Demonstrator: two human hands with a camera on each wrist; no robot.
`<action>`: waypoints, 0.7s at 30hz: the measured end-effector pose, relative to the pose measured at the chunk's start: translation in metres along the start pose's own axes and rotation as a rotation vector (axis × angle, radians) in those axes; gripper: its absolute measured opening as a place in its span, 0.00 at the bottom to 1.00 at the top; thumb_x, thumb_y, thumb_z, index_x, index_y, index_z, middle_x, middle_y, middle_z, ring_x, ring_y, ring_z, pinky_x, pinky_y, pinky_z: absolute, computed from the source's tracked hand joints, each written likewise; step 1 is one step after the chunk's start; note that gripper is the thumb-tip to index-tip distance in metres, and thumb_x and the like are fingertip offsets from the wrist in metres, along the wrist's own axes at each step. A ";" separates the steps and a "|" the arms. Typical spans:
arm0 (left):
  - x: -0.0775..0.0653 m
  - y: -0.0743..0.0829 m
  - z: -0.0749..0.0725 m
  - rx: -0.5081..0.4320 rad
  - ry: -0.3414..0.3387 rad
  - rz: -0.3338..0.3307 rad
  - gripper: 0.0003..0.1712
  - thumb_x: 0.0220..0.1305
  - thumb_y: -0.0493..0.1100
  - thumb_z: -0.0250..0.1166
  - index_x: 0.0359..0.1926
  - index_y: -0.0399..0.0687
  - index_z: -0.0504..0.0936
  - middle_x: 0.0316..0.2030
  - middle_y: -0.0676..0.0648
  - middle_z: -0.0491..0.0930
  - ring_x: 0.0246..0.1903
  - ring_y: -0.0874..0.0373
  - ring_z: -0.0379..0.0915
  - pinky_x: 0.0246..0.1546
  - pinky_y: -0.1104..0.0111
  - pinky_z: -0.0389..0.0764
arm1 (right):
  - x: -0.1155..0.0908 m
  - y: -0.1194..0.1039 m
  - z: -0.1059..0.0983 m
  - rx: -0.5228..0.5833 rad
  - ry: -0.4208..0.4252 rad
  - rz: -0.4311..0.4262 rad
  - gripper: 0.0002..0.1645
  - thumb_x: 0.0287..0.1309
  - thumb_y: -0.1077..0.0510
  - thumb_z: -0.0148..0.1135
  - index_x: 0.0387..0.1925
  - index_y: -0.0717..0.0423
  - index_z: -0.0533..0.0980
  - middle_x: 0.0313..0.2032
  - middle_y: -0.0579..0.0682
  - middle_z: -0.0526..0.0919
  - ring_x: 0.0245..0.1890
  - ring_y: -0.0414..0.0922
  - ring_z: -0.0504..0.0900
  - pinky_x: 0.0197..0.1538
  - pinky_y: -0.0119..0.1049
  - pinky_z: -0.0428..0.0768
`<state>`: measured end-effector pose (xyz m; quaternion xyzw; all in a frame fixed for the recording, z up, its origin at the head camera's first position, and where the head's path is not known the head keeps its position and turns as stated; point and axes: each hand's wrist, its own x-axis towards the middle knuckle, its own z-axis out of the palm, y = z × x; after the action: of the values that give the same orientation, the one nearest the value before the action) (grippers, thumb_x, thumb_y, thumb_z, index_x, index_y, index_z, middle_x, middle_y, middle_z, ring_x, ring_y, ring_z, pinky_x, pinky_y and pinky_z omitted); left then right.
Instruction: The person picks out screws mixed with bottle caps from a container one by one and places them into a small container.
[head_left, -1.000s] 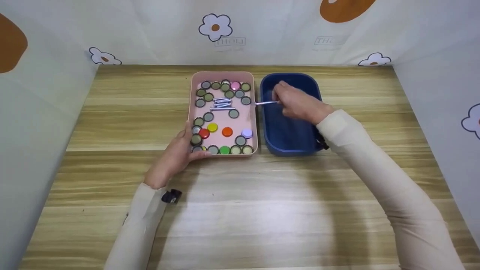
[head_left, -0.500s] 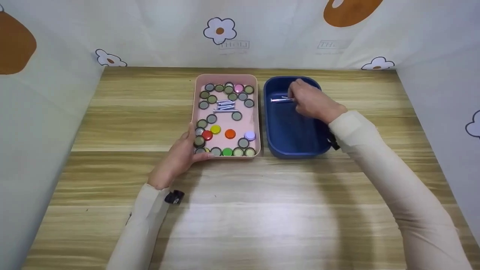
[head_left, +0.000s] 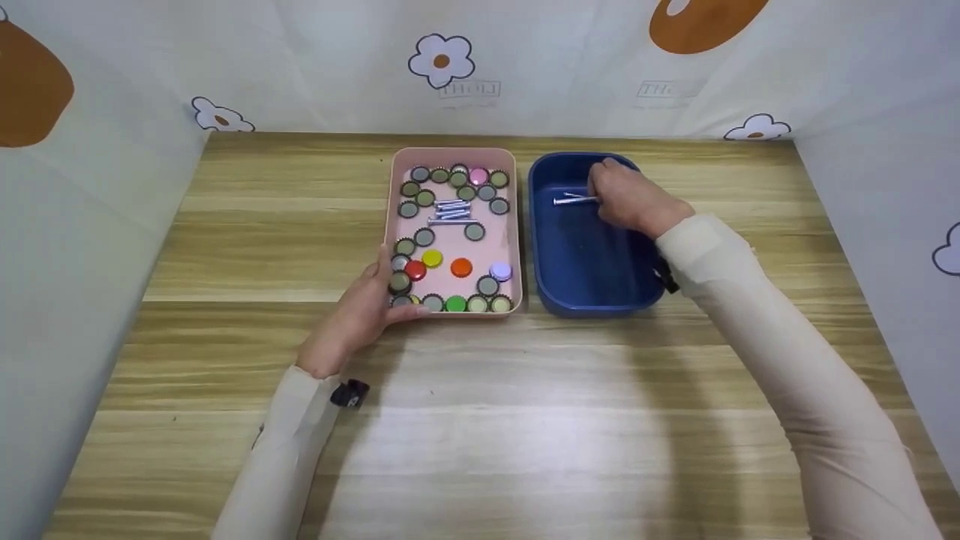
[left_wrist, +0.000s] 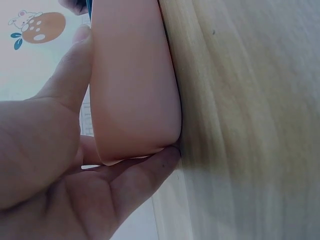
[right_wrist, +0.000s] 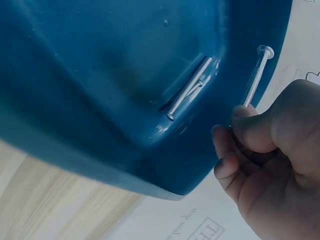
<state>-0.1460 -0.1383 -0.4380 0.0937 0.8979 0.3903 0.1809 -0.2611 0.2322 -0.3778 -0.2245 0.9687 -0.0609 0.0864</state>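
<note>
My right hand (head_left: pixel 634 196) pinches a silver bolt (right_wrist: pixel 253 77) between thumb and fingers, over the far end of the blue box (head_left: pixel 592 309). The bolt's flat head points away from the fingertips in the right wrist view. Below it, two more bolts (right_wrist: pixel 189 90) lie close together on the box floor. My left hand (head_left: pixel 356 315) holds the near left corner of the pink box (head_left: pixel 517 247), its thumb along the front wall and its fingers on the left side. Inside are several bolts (head_left: pixel 452 212) in a small group, with bottle caps (head_left: pixel 460 268) scattered around them.
Both boxes stand side by side on a wood-grain table (head_left: pixel 480 420), with a narrow gap between them. A pale patterned sheet (head_left: pixel 555 67) rises behind the table and on both sides. Most caps lie underside up; a few show coloured tops.
My right hand has moved right with the bolt, from the blue box's left rim to farther over its inside. The left hand stays at the pink box, and the view has shifted slightly.
</note>
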 end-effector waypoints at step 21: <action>-0.003 -0.002 0.000 0.065 0.006 0.004 0.70 0.60 0.51 0.72 0.79 0.47 0.24 0.78 0.34 0.48 0.77 0.41 0.49 0.78 0.49 0.49 | 0.026 -0.013 -0.001 -0.010 -0.109 0.129 0.19 0.54 0.73 0.50 0.14 0.53 0.64 0.17 0.46 0.62 0.22 0.46 0.66 0.25 0.36 0.64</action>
<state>-0.1430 -0.1403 -0.4385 0.1000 0.9104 0.3616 0.1742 -0.2786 0.2087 -0.3788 -0.1651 0.9753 -0.0379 0.1418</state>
